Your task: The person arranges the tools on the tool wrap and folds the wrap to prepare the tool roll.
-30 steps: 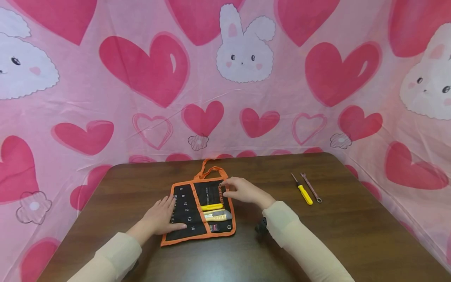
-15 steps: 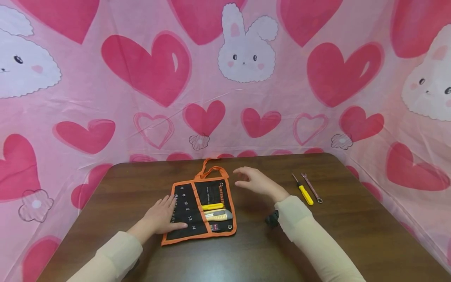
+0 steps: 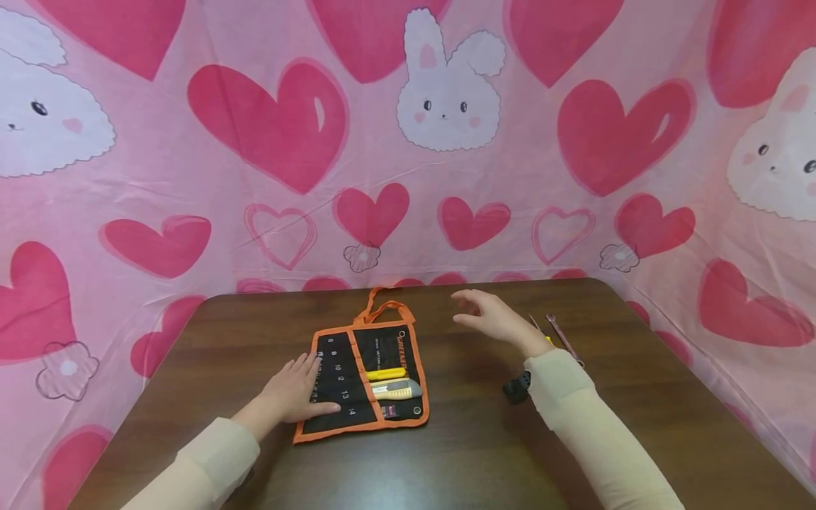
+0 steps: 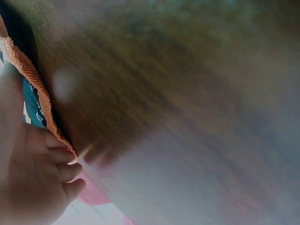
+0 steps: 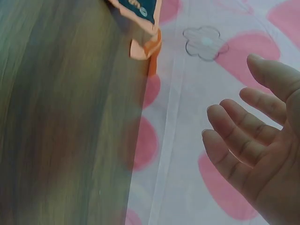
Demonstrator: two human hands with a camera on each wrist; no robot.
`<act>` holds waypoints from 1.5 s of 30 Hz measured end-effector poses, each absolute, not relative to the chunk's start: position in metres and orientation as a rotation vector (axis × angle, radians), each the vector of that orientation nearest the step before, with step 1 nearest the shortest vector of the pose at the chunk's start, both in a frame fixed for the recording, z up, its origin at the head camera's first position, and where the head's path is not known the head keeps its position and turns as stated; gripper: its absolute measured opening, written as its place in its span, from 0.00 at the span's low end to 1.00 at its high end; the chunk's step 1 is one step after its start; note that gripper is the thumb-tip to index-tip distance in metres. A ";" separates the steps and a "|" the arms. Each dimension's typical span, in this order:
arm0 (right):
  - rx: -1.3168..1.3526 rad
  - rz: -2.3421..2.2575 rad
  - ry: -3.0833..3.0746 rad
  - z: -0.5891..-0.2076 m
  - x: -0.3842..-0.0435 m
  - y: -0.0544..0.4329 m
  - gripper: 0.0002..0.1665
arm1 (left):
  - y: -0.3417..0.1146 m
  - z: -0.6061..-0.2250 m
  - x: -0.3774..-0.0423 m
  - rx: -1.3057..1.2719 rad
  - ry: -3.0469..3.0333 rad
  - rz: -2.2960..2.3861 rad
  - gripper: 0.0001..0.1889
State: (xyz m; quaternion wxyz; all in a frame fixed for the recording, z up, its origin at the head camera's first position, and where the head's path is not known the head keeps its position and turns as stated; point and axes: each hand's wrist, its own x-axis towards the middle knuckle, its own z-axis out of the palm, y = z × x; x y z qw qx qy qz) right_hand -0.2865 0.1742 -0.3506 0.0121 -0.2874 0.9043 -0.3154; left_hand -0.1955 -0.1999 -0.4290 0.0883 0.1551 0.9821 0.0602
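Note:
A black tool pouch (image 3: 321,423) with orange edging lies unrolled on the table. My left hand (image 3: 290,393) rests on its left side, fingers straight and thumb spread over the numbered pockets. In the pouch's right part sit a yellow handle (image 3: 385,373), a utility knife (image 3: 397,389) and a small item with a red label (image 3: 389,410). To the right of the pouch my right hand (image 3: 494,315) hovers with relaxed, parted fingers. The right wrist view shows its palm (image 5: 276,159) holding nothing. Beyond the right wrist lie a wrench (image 3: 561,333) and a screwdriver (image 3: 535,323), its handle mostly hidden by the sleeve.
An orange strap (image 3: 389,306) trails from the pouch toward the back edge of the brown wooden table (image 3: 408,467). A pink cloth (image 3: 440,170) with hearts and rabbits hangs behind and at both sides. A black wrist camera (image 3: 516,388) sits under the right wrist.
My right hand has left the pouch's upper right corner and moved right toward the screwdriver and wrench, where the sleeve now covers part of them. My left hand stays on the pouch.

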 end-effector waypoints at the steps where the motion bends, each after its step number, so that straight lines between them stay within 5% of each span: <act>1: -0.887 -0.987 2.825 -0.350 -0.287 0.178 0.28 | -0.200 -0.429 -0.196 0.462 2.923 0.179 0.55; 45: -0.244 -1.020 2.923 -0.404 -0.279 0.298 0.32 | -0.201 -0.432 -0.193 0.464 2.938 0.180 0.56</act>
